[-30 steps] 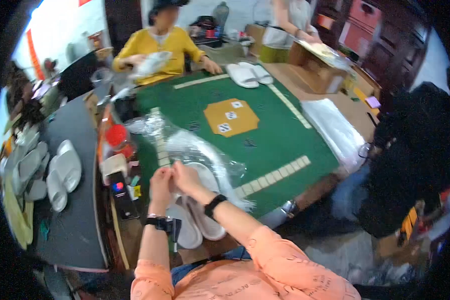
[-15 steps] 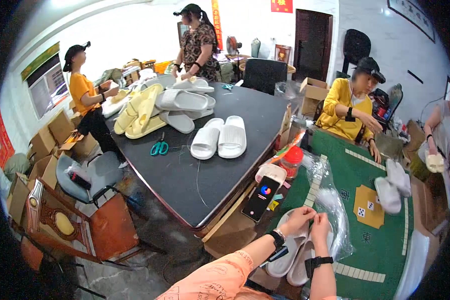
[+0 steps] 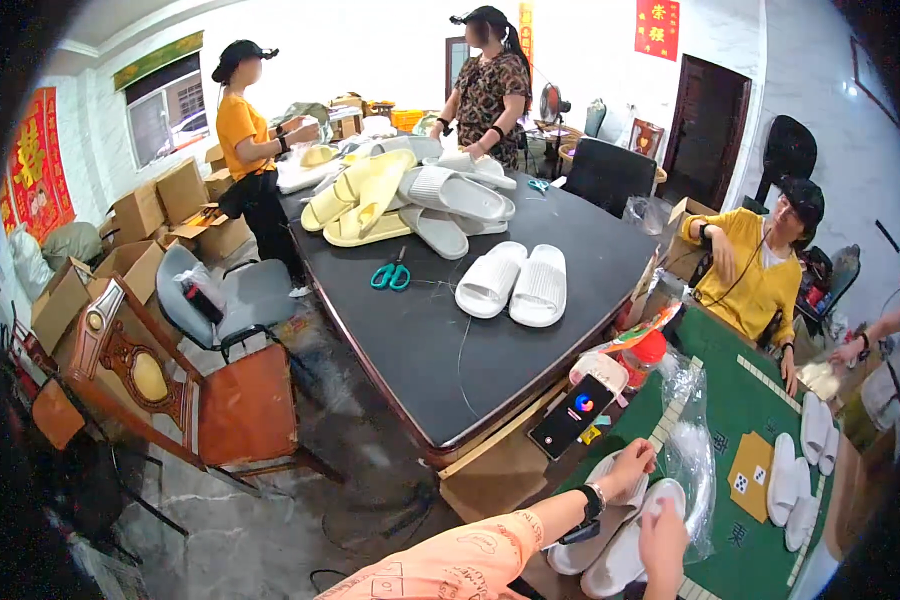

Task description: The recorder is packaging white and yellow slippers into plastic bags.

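Observation:
A pair of off-white slippers (image 3: pixel 622 558) lies at the near edge of the green-topped table, toes pointing away from me. Over the left slipper of the pair, my left hand (image 3: pixel 624 476) pinches thumb and fingertips together; anything between them is too small to make out. My right hand (image 3: pixel 662 548) is lower, over the right slipper's strap, with fingers curled and slightly blurred. What it holds, if anything, is hidden. Clear plastic wrap (image 3: pixel 692 455) lies crumpled just beyond the slippers. A phone (image 3: pixel 574 416) with its screen lit lies to the left of the wrap.
On the black table (image 3: pixel 410 350) are white slippers (image 3: pixel 538 285), teal scissors (image 3: pixel 391 272) and a heap of yellow and grey slippers (image 3: pixel 370 200). A red-lidded jar (image 3: pixel 644 354) stands by the phone. More white slippers (image 3: pixel 792 485) lie right. Co-workers stand or sit around; chairs (image 3: pixel 245 415) fill the left.
My hands were together and have come apart, the right one moving down toward the slipper. The view has swung left. The seated person in yellow has lifted one hand toward the chest.

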Motion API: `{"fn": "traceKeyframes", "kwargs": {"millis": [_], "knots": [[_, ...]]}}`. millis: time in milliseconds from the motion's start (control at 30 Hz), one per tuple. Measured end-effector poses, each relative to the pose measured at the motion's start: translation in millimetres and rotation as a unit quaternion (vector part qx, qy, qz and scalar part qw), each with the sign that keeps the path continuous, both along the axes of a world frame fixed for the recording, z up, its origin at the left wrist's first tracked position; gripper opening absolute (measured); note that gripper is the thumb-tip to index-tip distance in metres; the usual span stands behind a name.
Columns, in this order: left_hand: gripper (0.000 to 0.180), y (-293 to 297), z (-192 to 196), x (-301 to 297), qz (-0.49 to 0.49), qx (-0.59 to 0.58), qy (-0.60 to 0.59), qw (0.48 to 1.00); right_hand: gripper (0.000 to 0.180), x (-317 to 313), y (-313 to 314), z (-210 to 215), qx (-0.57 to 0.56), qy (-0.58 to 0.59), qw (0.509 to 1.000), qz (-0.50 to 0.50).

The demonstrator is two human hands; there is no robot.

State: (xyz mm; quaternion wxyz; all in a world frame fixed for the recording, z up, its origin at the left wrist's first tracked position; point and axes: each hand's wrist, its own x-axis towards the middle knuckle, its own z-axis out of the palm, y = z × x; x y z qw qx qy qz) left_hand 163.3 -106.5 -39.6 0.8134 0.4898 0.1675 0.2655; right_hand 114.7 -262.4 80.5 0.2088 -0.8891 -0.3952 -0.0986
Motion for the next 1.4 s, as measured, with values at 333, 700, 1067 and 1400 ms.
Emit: {"fn": "traceKeyframes", "kwargs": {"millis": [333, 700, 1067, 1400], "knots": [[0.017, 2, 30, -8, 0.014, 0.312, 0.116, 0.943, 0.060, -7, 16, -20, -0.243, 0.096, 0.960, 0.099], [0.008, 116, 115, -91, 0.171, 0.419, 0.021, 0.891, 0.029, 22, 30, -49, -0.143, 0.035, 0.989, 0.021], [0.024, 308, 122, -195, 0.348, 0.149, 0.212, 0.901, 0.023, 143, -52, 68, 0.071, -0.052, 0.987, -0.138], [0.039, 330, 120, -154, 0.312, -0.065, 0.095, 0.943, 0.028, 175, -264, -54, 0.022, 0.024, 0.928, -0.371]]}}
